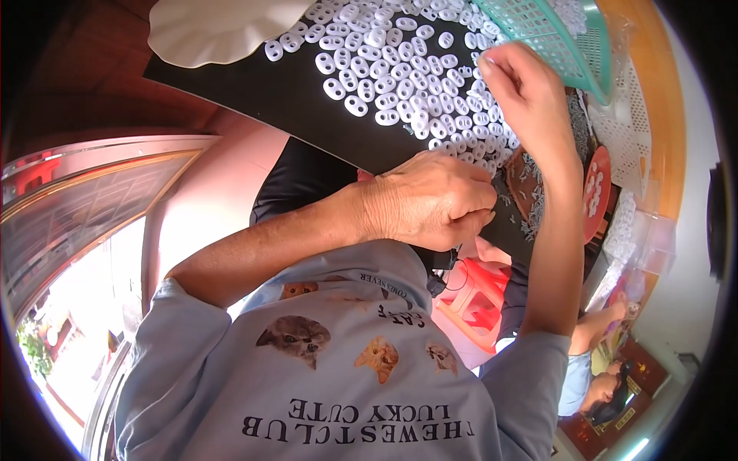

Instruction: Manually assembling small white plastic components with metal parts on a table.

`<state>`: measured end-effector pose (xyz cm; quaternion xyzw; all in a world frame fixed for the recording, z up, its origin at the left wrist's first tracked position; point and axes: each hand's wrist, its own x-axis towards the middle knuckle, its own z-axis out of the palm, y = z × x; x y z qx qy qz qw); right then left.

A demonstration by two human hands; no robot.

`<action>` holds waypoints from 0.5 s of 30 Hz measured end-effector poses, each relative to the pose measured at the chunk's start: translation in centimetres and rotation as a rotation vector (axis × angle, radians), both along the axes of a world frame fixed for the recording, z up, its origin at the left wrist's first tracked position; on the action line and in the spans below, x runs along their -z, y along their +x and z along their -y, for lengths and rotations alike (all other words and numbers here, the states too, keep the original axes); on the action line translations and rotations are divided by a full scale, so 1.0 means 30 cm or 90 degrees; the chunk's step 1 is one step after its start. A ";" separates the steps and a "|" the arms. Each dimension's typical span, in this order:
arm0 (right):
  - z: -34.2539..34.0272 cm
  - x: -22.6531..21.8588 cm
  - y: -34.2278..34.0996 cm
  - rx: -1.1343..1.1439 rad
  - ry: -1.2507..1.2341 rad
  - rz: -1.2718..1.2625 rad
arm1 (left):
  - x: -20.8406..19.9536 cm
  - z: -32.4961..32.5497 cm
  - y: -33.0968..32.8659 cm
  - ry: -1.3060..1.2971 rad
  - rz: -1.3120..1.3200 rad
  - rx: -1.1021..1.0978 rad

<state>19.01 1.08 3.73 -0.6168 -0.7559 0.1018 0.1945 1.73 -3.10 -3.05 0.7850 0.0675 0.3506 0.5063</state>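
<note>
Many small white oval plastic pieces with two holes each [384,84] lie spread over a black tabletop [223,84]. My left hand [430,196] is closed at the near edge of the table, thumb and fingers pressed together. Whatever it may hold is hidden. My right hand [526,96] reaches over the right side of the spread, beside the green basket [542,38]. Its thumb and fingers are pinched together at the pieces, and I cannot make out what is between them. Small grey parts [530,229] lie scattered between my left hand and right forearm.
A cream scalloped dish [223,31] sits at the far left of the table. An orange-red plate [598,192] with small white pieces stands right of my right forearm. Below the table is a red plastic stool [473,303]. Another person [600,384] is at the lower right.
</note>
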 end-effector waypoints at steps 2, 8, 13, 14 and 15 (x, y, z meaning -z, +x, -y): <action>0.095 -0.039 -0.007 0.069 -0.056 -0.101 | -0.009 0.003 0.001 -0.003 0.003 0.005; 0.294 -0.032 0.036 0.197 -0.053 -0.306 | -0.045 -0.012 -0.001 -0.130 0.009 0.057; 0.386 -0.027 0.015 0.197 -0.012 -0.351 | -0.064 -0.017 0.021 -0.113 0.086 -0.034; 0.396 -0.017 0.015 0.182 -0.005 -0.373 | -0.072 -0.012 0.025 -0.132 0.075 -0.056; 0.405 -0.007 0.014 0.168 0.002 -0.394 | -0.085 -0.013 0.018 -0.130 0.072 -0.053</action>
